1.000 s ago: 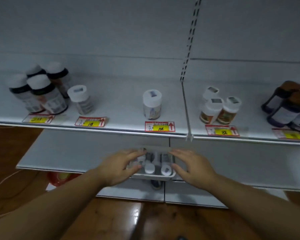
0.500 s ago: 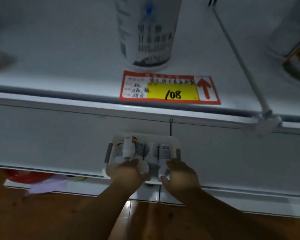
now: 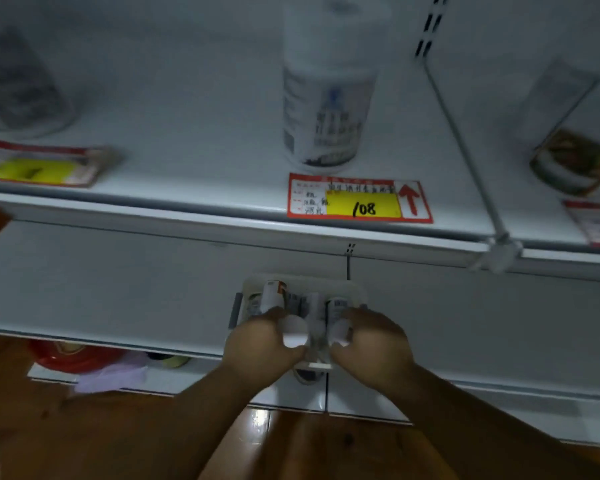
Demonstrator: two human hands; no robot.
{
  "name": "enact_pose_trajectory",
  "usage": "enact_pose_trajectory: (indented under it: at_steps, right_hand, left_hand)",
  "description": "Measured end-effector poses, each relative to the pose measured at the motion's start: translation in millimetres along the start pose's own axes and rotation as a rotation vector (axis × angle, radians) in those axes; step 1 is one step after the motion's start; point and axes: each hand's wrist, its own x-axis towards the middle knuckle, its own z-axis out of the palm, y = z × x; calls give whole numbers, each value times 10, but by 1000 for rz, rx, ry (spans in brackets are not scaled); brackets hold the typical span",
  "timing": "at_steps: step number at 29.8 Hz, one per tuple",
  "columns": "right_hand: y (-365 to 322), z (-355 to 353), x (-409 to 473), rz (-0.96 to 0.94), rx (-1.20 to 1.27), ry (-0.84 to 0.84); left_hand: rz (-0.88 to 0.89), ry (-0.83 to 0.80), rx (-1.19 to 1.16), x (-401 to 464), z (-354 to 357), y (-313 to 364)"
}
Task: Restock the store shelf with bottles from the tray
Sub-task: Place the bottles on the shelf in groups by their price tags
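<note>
A white bottle (image 3: 326, 98) with grey and blue print stands upper centre on a pale grey-white shelf (image 3: 187, 188). Below it lies a red-bordered price tag (image 3: 359, 199) with a yellow panel and red arrow. Lower centre, a white tray (image 3: 305, 282) holds white-capped bottles (image 3: 295, 330). The floor (image 3: 84, 438), lower left, is glossy brown wood; a red object (image 3: 70, 355) sits under the lower shelf.

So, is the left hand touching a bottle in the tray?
Touching. The head view shows the left hand with fingers curled round a white-capped bottle lying in the tray.

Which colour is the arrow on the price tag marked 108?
Red, on the red-bordered paper price tag; head view.
</note>
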Motion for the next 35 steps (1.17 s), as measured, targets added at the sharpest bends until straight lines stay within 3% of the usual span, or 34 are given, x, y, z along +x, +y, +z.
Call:
enact_pose_trajectory:
  at_steps: [10, 16, 22, 28, 35]
  right_hand:
    - [-1108, -2049, -1099, -115, 275, -51]
    - [-1613, -3032, -1394, -205, 376, 65]
    - [-1790, -3427, -1384, -256, 398, 149]
    - [-1761, -3760, -1220, -308, 465, 178]
    - [-1653, -3857, -1006, -361, 433, 119]
  left_hand:
    - [194, -266, -280, -702, -2317, 669]
    - [293, -226, -290, -890, -3516, 1147]
    - [302, -44, -172, -867, -4032, 1244]
    - [207, 66, 115, -516, -4468, 1069]
    - [55, -30, 360, -37, -4330, 884]
